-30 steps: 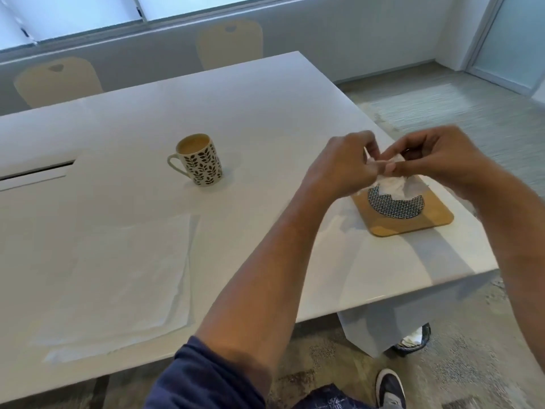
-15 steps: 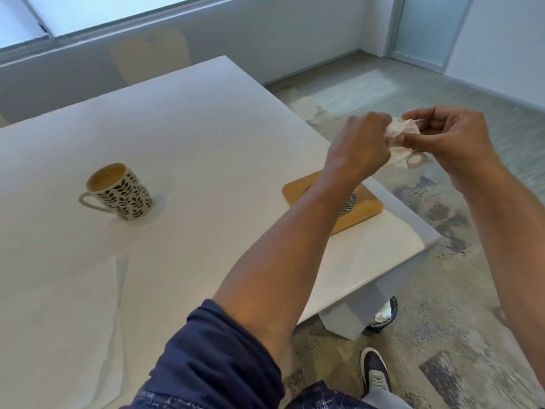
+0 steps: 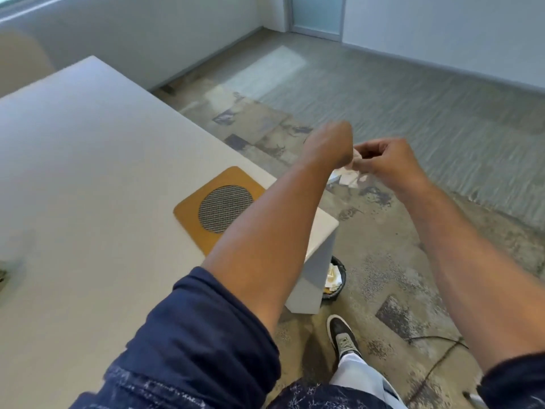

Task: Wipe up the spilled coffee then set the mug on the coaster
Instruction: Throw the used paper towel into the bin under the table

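The crumpled tissue (image 3: 351, 172) is pinched between both hands out past the table's (image 3: 88, 160) corner, above the floor. The right hand (image 3: 383, 160) grips it with curled fingers; the left hand (image 3: 330, 143) is clenched on its other end. The bin (image 3: 336, 278) stands almost straight below and toward the body, beside the table leg, so the drop looks to run downward and slightly back. The coaster (image 3: 218, 208) lies bare on the table to the left, nearer the left arm. The mug is out of view.
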Demonstrator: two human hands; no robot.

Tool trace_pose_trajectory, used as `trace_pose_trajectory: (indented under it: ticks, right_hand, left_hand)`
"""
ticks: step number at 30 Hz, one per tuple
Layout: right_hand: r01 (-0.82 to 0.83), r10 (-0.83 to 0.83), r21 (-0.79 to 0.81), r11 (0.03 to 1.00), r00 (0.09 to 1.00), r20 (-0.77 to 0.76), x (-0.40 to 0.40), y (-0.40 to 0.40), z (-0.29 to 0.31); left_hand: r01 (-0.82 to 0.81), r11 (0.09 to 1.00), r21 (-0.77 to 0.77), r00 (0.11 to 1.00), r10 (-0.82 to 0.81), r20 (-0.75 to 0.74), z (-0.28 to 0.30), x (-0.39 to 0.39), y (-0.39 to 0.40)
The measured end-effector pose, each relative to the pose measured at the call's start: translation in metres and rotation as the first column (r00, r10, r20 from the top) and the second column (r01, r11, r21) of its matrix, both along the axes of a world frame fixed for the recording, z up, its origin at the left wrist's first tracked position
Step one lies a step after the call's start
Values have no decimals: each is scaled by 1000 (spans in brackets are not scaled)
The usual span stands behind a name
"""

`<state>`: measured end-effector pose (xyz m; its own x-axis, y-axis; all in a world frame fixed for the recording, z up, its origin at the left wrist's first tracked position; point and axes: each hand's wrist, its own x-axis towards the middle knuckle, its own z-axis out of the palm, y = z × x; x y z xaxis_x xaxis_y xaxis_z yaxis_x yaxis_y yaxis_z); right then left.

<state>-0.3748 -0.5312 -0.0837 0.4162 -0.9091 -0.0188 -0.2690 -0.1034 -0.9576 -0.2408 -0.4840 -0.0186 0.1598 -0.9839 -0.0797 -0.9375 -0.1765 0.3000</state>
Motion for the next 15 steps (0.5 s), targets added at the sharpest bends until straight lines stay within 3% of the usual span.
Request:
trace_pose_trajectory:
  ticks: [8, 15]
  right_hand:
    - [24, 7, 142, 990, 977, -215, -21, -20, -84]
    - [71, 25, 229, 971, 919, -394, -25, -30, -155]
  left_hand:
    - [29, 908, 417, 999, -36, 10, -67, -42, -49]
    - [27, 798, 602, 996, -76, 55, -164, -70, -73]
